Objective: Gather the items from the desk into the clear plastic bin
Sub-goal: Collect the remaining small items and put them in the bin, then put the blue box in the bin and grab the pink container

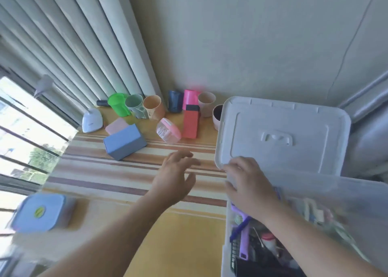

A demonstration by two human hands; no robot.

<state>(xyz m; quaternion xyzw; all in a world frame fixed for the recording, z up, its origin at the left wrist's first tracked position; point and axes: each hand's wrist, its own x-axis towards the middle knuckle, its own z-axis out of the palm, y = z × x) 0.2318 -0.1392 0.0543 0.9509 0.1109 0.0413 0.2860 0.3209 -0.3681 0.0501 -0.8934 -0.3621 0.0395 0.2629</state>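
The clear plastic bin (336, 194) stands at the right of the desk with several items inside. Its white lid (283, 134) stands tilted behind it. My right hand (249, 184) rests on the bin's near left corner, fingers spread. My left hand (176, 178) hovers open over the striped cloth and holds nothing. Beyond it lie a blue box (125, 142), a pink box (116, 125), a round pink-lidded container (168, 130) and a red box (190, 122). Cups line the wall: green (117, 104), grey-green (136, 106), orange (153, 107), dark blue (174, 101), pink (190, 98), beige (206, 104).
A blue lidded lunch box (43, 212) sits at the desk's left front edge. A white lamp base (92, 120) stands by the window on the left. Curtains hang behind the cups. A dark-lined bowl (217, 117) is partly hidden by the lid.
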